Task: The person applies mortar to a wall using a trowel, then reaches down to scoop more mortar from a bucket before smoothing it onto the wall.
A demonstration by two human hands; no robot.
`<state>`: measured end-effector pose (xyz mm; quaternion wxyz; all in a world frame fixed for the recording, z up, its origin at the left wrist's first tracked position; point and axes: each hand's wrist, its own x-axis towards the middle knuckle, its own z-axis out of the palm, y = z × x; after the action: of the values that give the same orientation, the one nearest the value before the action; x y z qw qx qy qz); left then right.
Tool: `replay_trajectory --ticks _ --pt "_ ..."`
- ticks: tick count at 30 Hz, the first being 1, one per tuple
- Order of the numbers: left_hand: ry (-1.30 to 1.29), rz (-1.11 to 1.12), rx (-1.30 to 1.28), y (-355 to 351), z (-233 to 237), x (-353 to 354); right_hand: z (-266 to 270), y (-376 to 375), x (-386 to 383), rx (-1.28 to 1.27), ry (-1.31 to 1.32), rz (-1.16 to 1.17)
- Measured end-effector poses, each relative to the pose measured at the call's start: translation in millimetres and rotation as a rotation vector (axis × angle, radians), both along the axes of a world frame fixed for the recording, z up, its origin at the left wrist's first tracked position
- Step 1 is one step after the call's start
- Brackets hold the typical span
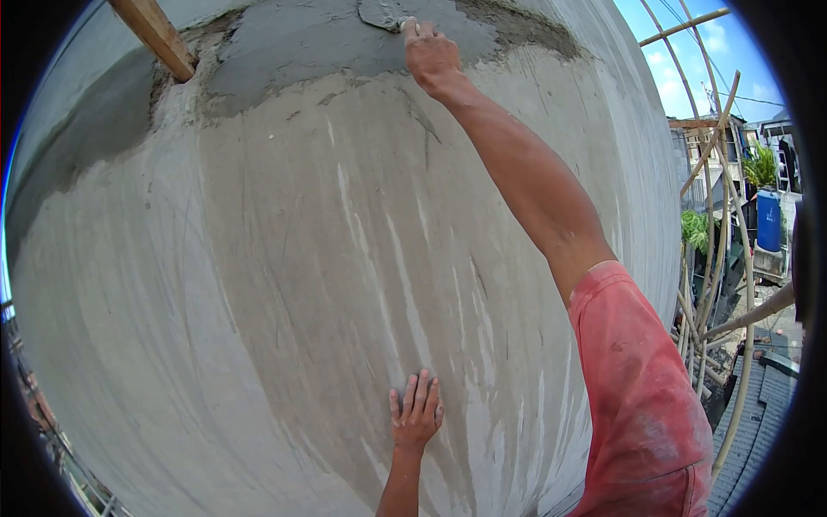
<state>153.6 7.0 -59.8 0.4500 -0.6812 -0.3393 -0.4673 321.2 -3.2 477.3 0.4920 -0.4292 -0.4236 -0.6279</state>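
Note:
My right hand reaches high up the wall, its fingers closed round the handle of a trowel. The trowel's blade is smeared with grey mortar and lies against the band of wet plaster along the top of the wall. Lower down, my left hand rests against the dry grey wall with its fingers stretched upward and nothing in them. Pale streaks run down the wall between the two hands.
A wooden beam juts from the wall at upper left. Rough patches edge the wet plaster. At right stand bamboo scaffold poles, with a blue barrel, plants and a corrugated roof beyond and below.

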Motion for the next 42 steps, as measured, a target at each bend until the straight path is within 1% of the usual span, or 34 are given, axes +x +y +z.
replay_trajectory --ticks 2,3,5,6,8,9,11,12,14,18,20,22,23,25,26,28,29,31,32,34,35,37,38,41,42 --pt "-0.002 -0.01 -0.004 -0.6 0.7 1.5 -8.0 -12.3 0.6 -0.097 -0.027 0.022" --pt "-0.007 -0.01 -0.004 -1.4 0.9 1.3 -18.2 -11.8 4.5 -0.099 -0.028 0.016" --pt "-0.018 -0.025 0.001 -1.5 1.6 3.5 -44.1 -9.3 16.2 -0.058 -0.172 -0.055" --pt "-0.016 -0.018 -0.003 -0.1 0.9 3.0 -57.9 -10.7 19.3 -0.056 -0.175 -0.062" --pt "-0.011 -0.009 -0.008 -0.2 -1.0 3.2 -85.5 -13.8 23.1 -0.084 -0.214 0.041" --pt "-0.012 -0.008 0.001 0.6 -0.4 3.9 -92.2 -16.2 24.6 -0.081 -0.215 0.04" --pt "-0.009 -0.007 0.004 0.2 -1.4 3.3 -103.0 -18.8 26.9 -0.074 -0.315 -0.041" --pt "-0.011 -0.01 0.0 0.5 -0.2 4.8 -99.4 -19.7 25.9 -0.075 -0.317 -0.042" --pt "-0.007 0.0 -0.01 0.2 -2.1 1.4 -83.7 -17.2 16.5 -0.001 -0.278 -0.094" --pt "-0.009 -0.005 -0.001 1.6 0.4 2.1 -30.5 -10.7 1.7 0.08 -0.212 -0.133" --pt "0.002 0.001 -0.011 0.1 -1.2 0.4 -13.4 -4.1 4.0 0.139 -0.21 -0.119" --pt "-0.001 -0.019 -0.027 -0.1 -1.6 0.4 -6.8 -2.2 17.1 0.115 -0.164 -0.144" --pt "0.0 -0.02 -0.028 0.1 -1.9 -0.4 -8.0 -1.5 27.5 0.089 -0.119 -0.172" --pt "-0.001 -0.016 -0.02 0.4 -1.5 0.8 -13.4 -5.4 52.1 0.017 0.015 -0.143" --pt "-0.003 -0.018 -0.022 -0.4 -2.6 0.6 -19.3 -6.7 65.4 0.015 0.013 -0.145" --pt "-0.007 -0.007 -0.014 0.7 -1.8 2.8 -30.8 -14.4 83.9 -0.083 0.147 -0.151" --pt "-0.004 -0.01 -0.016 0.9 -1.9 2.7 -33.0 -14.3 87.6 -0.085 0.151 -0.154" --pt "0.002 -0.024 0.001 1.4 -2.1 2.7 -39.6 -22.7 88.6 -0.119 0.205 -0.059" --pt "0.007 -0.026 0.002 2.3 -0.7 3.0 -39.6 -25.9 86.6 -0.118 0.21 -0.061" --pt "-0.009 -0.005 -0.002 0.7 -1.8 2.8 -41.8 -28.6 71.4 -0.177 0.164 0.014" --pt "-0.007 -0.004 -0.003 0.8 -2.7 2.5 -44.6 -25.6 64.5 -0.178 0.166 0.015" --pt "0.007 -0.023 -0.006 2.1 -2.8 1.8 -51.1 -16.4 52.7 -0.133 0.053 0.101" --pt "0.005 -0.029 -0.005 2.4 -1.5 3.8 -56.3 -13.5 47.2 -0.132 0.051 0.096" --pt "0.009 -0.037 -0.023 -0.4 -0.8 1.2 -90.5 -12.8 36.9 -0.107 0.004 0.118" --pt "0.007 -0.032 -0.016 0.5 -0.7 1.0 -100.2 -14.6 36.2 -0.143 -0.073 0.137"
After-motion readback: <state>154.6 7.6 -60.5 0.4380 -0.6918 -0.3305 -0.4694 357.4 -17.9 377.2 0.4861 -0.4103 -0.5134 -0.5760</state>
